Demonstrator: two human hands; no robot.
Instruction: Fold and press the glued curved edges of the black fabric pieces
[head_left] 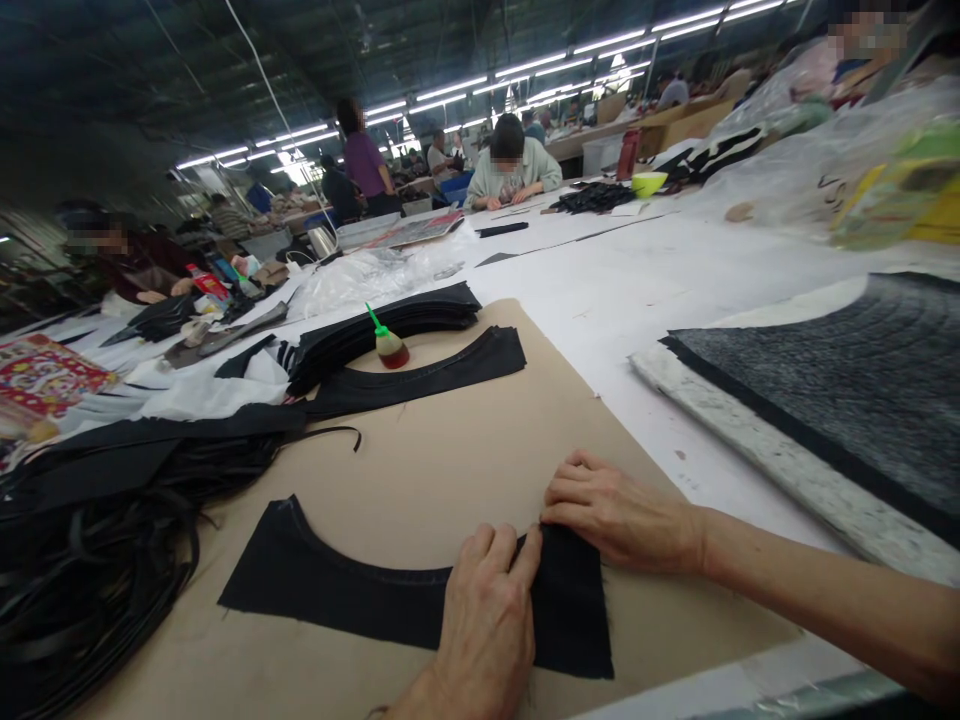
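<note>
Cardboard sheet (450, 460) carries glue bottle (388, 345); both hands' grip flat, fingers apart, pressing black fabric piece (337, 585).

The curved fabric piece (337, 590) under the hands was plain black, lying on a tan cardboard sheet (442, 460). The stacked fabric pieces (390, 325) behind it were black too, as were the tangled strips (90, 540). The small glue bottle (388, 345) had a green nozzle and reddish-brown contents. The table (637, 270) was white, the bowl (648, 183) yellow-green, and the speckled fabric (847, 390) grey and black.
</note>
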